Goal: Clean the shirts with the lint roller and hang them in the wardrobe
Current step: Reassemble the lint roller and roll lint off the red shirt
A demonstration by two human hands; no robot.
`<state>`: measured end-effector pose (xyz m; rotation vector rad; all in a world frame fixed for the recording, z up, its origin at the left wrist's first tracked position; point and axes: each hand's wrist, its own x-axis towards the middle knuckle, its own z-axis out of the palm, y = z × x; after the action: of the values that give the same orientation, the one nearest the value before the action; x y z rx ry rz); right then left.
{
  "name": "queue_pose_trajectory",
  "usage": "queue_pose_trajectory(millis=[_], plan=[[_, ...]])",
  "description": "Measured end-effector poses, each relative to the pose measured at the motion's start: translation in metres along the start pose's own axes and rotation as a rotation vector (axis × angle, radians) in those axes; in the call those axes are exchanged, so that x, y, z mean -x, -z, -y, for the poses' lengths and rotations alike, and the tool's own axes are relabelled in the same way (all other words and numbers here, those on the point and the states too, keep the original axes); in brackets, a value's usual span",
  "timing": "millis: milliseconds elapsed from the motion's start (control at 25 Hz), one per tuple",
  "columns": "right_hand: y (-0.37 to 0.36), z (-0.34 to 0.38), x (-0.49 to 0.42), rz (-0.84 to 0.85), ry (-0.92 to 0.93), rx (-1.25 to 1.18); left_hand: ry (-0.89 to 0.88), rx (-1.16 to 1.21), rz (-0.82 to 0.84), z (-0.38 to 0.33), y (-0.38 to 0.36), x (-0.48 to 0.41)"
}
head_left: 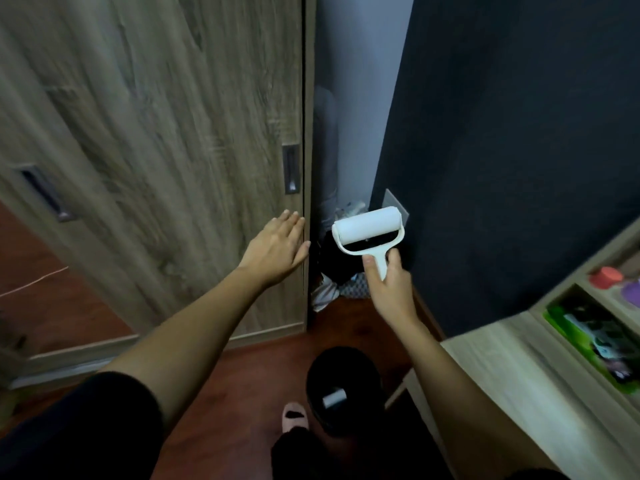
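Clenches the right grip (388, 277) round the short handle of the white plastic lint roller (367, 230), thumb laid up the handle's left side, with the roll uppermost and slightly tilted. Holds it in the air before the narrow gap between wardrobe and wall, touching nothing else. Lays the left grip (277, 247) released and flat, fingers straight and close together, against the right edge of the grey-brown wood-grain sliding wardrobe door (156, 133), just below that door's dark recessed metal pull (291, 169). Faces a second, similar recessed pull (45, 192) well to the left on the neighbouring panel. Looks past the door's edge at a blurred heap of dark and patterned clothes (337, 271) on the floor in the gap, whether shirts or not cannot be told. Stands on a reddish-brown wooden floor (242, 393), one foot in a pink slipper (295, 415) just beside a round black bin (343, 368) with a small white roll (334, 398) inside. Has a dark navy wall (519, 133) to the right and, below it, a pale wooden tabletop (502, 375) carrying a tray with a green packet (588, 341) and a red cap (606, 277).
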<state>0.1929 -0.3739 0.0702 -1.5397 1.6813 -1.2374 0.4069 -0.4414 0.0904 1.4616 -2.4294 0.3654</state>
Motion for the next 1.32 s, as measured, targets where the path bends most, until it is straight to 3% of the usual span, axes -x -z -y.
queue_pose_trajectory(millis=[280,400,800,1080,1320], plan=[[-0.049,0.001,-0.139,-0.061,-0.026,0.001,-0.352,-0.288,0.166,0.096,-0.071,-0.111],[-0.060,0.006,-0.183,-0.080,0.001,0.002,-0.420,-0.370,0.200,0.125,-0.086,-0.154],[-0.077,0.015,-0.227,-0.140,-0.004,0.026,-0.765,-0.531,0.137,0.160,-0.107,-0.215],[-0.109,0.031,-0.217,-0.150,0.068,0.024,-0.787,-0.559,0.153,0.197,-0.099,-0.186],[-0.166,0.073,-0.188,-0.118,0.131,-0.017,-0.669,-0.609,0.240,0.267,-0.073,-0.121]])
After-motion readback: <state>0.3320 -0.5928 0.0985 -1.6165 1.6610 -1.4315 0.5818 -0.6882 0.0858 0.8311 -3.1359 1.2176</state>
